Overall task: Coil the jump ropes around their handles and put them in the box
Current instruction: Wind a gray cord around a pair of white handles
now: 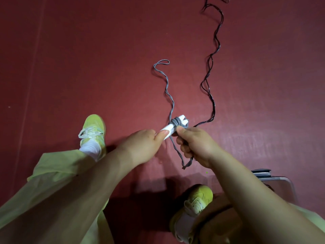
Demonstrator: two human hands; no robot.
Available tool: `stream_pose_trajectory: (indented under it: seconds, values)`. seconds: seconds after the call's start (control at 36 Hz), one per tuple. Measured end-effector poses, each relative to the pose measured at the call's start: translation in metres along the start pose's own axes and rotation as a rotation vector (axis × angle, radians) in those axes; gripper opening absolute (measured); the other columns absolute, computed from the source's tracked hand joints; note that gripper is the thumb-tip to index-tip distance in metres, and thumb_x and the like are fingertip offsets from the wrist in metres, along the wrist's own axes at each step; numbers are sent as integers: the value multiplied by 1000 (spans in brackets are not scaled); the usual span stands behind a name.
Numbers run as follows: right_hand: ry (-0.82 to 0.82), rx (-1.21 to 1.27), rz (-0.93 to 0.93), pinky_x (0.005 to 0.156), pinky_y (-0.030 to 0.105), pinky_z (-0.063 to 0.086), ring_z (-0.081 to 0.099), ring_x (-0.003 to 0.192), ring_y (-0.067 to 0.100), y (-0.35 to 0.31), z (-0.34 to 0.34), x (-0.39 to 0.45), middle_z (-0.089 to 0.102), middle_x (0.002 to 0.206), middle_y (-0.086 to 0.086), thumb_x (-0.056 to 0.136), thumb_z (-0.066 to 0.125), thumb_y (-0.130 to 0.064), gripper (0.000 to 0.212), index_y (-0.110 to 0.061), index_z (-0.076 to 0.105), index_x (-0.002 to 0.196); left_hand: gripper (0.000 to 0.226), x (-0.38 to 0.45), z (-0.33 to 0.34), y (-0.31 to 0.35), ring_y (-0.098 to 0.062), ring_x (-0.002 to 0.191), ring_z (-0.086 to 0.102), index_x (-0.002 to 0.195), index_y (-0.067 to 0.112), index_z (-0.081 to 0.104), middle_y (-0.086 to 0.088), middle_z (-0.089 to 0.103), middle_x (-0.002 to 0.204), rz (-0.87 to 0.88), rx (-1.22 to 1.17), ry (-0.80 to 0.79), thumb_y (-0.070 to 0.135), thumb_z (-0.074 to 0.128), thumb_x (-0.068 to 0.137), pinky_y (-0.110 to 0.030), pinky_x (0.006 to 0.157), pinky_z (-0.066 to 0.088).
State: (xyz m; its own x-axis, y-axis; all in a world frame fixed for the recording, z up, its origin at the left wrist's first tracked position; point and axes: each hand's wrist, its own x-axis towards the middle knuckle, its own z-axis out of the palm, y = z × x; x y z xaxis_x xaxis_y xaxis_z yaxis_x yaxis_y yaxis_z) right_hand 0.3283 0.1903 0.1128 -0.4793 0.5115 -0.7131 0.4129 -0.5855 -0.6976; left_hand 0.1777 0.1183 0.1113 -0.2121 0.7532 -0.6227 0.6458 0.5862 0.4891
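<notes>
**Grey rope half wound on its white handles**

We look down on a dark red floor [88, 59] that fills nearly the whole view. Our legs in pale yellow-green trousers [58, 173] come in from the bottom, with a yellow-green shoe [93, 132] at left and another [197, 199] lower right. Partly hidden behind our right forearm sits a clear box [279, 182] on the floor, its dark latch showing at the far edge.

A black jump rope [213, 64] snakes doubled along the floor from the top right down towards our hands; where it ends we cannot tell. Left of it, well apart higher up, the grey jump rope [168, 88] lies in a wavy doubled line ending in a small loop.

Our left hand [140, 147] has its grip closed on the near end of the two white handles [173, 127], thumb laid along them. Our right hand [195, 145] grips the grey rope, thumb pressing the few turns already wound round the handles near their far end. A short stretch of grey rope hangs below that hand.
</notes>
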Motion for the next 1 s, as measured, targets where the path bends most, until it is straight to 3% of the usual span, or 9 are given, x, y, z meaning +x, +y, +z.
stream_pose_trajectory:
  seconds: [0.22,0.31,0.42,0.5,0.61,0.72,0.86,0.94,1.0]
  values:
    - [161,-221,6,43,22,29,28,38,11,9,2,4,36,40,-12,98,50,-44,46,-14,49,64,45,-2,-1,0,-34,104,56,90,21,44,-10,62,112,18,321,125,61,25,95,-36,78,39]
    - [154,-169,10,46,24,31,33,41,12,7,3,4,42,46,-7,98,47,-46,49,-10,59,68,43,-1,0,-2,-33,105,57,100,23,47,-7,62,110,61,359,202,62,28,94,-36,79,41]
    - [40,-85,107,48,27,29,33,44,12,7,4,2,44,53,-4,88,38,-70,65,-9,61,83,45,-2,3,-6,-30,106,57,122,34,46,-3,59,110,112,438,249,63,28,93,-34,81,41]
    - [34,-87,162,44,24,28,31,42,13,8,2,2,40,51,-4,81,37,-79,75,-7,61,79,49,-3,8,-4,-29,108,55,128,37,42,-2,57,111,155,540,295,66,28,91,-35,83,39]
    - [96,-1,193,44,25,25,29,43,15,8,1,5,37,52,0,88,45,-67,62,-11,58,63,55,-5,7,1,-27,113,50,139,41,34,0,54,116,208,569,335,66,32,90,-36,87,35]
    - [126,-1,170,42,23,26,31,40,13,5,1,5,40,49,-3,92,47,-53,51,-10,58,68,52,-6,8,1,-29,111,52,137,39,35,-2,53,116,220,535,312,64,37,90,-37,86,38]
    - [183,-25,68,43,24,20,25,42,12,3,0,2,35,50,-3,89,53,-42,34,-10,54,80,36,-2,3,1,-26,95,60,111,26,53,-1,63,99,194,99,63,54,47,88,-37,79,47]
    - [177,25,-33,52,36,14,21,48,16,3,-2,3,30,55,2,77,56,-44,34,-15,46,64,32,-1,-2,6,-16,66,59,88,19,57,3,62,72,116,-300,-117,49,49,91,-32,62,43]
    - [165,52,-99,55,40,15,24,47,17,2,-2,4,31,53,2,71,52,-47,32,-20,41,57,34,-7,-7,12,-15,59,61,92,17,60,-2,66,74,-38,-674,-312,49,49,93,-26,56,47]
